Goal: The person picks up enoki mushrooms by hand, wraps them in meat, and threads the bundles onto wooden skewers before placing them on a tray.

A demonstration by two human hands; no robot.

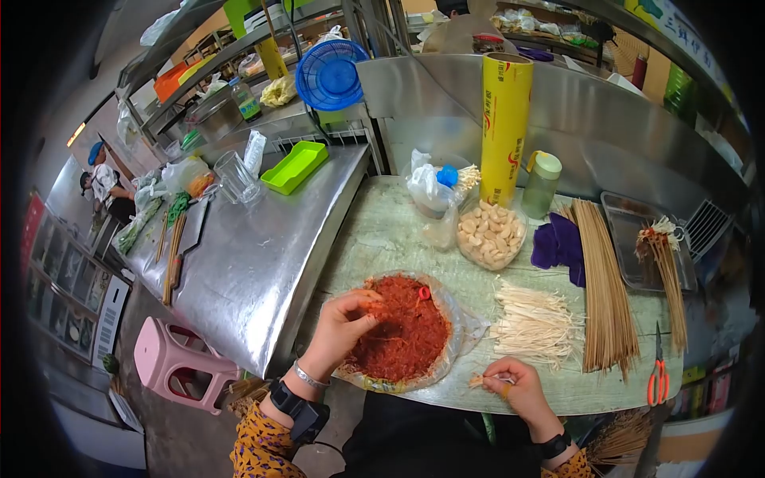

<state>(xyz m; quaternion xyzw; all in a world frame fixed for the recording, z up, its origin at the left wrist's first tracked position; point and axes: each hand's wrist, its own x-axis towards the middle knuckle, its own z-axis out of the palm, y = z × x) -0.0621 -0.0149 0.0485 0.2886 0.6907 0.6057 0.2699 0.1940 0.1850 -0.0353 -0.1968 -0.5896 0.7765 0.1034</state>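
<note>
Across the table (370,219), bamboo skewers (602,287) lie aside, probably leaving working room; red shredded paste (402,342) in an open bag (460,323) and enoki mushrooms (532,323) sit within easy reach. The left hand (339,328), nearly closed, is over the paste, its hold unclear; the right hand (519,389) pinches a small pale piece (477,382).

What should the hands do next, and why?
Maybe the left hand could carry a little pinch of the red food over to the right hand. Its red-stained fingers are right at that food, while the right hand holds a small piece, too small to name, off to the side.
</note>
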